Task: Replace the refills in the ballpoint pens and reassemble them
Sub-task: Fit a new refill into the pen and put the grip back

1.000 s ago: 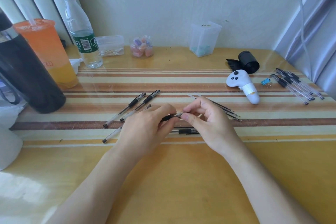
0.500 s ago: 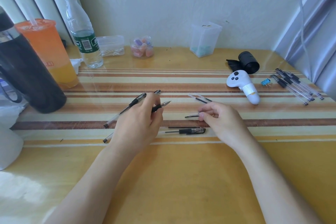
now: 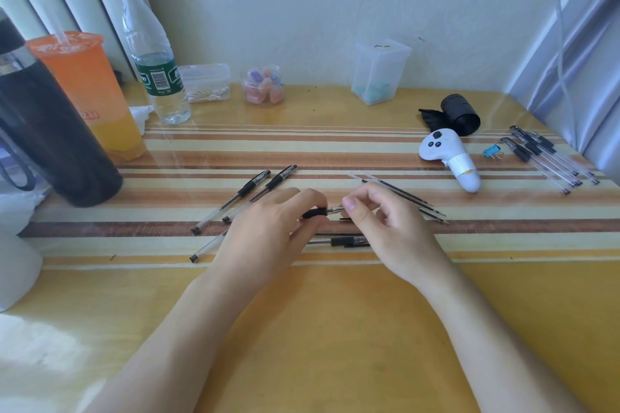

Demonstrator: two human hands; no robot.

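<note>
We see the left hand [image 3: 268,228] closed around a ballpoint pen [image 3: 317,212] at its black grip section, holding it roughly level just above the striped surface [image 3: 335,329], with most of the barrel hidden under the fingers. The right hand [image 3: 385,228] pinches the metal tip end of that same pen between thumb and forefinger, so both hands meet at the centre of the scene. Directly nearer to us, between the two hands, another pen part with a black grip [image 3: 345,241] lies flat on the surface. To the left, two assembled pens [image 3: 255,193] lie diagonally side by side, and a clear barrel [image 3: 204,248] lies just nearer, partly covered by the left hand. Behind the right hand, several thin loose refills [image 3: 402,193] lie angled toward the right. At the far right edge, a group of capped pens [image 3: 543,157] lies together, with a blue binder clip [image 3: 492,152] just to its left and a white controller [image 3: 449,157] beside that. An orange drink cup [image 3: 90,94], a water bottle [image 3: 152,60] and a dark flask [image 3: 50,131] stand at the far left.
</note>
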